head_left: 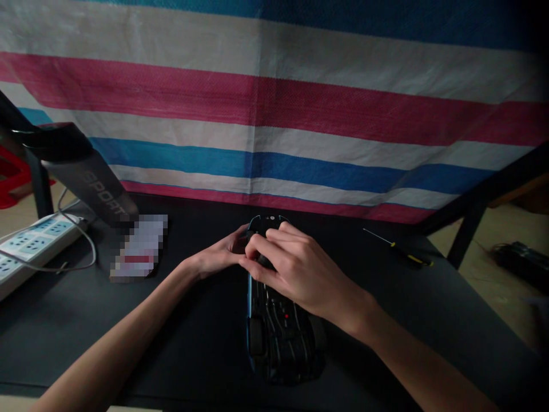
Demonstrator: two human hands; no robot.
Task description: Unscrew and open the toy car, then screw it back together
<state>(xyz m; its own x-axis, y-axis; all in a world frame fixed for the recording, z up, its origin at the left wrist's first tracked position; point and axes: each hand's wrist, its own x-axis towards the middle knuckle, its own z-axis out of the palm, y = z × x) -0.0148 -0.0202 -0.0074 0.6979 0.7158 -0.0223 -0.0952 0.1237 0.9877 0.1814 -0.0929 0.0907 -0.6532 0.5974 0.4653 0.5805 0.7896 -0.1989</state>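
Note:
A toy car (286, 337) lies upside down on the dark table, its black underside up and a thin blue edge along its left side. Two wheels show at its near end, and a small red dot sits on the underside. My left hand (225, 252) grips the far left side of the car, its fingertips partly hidden. Over the car's far half, my right hand (295, 263) has its thumb and fingers pinched together. What lies between those fingertips is hidden, and the hand covers much of the underside there.
On the right of the table (193, 343) lies a yellow-and-black screwdriver (412, 253). To the left are a blurred-out flat object (141, 246), a grey sports bottle (92, 177) and a white power strip (38, 246) with a cable. A striped sheet (257, 114) hangs behind.

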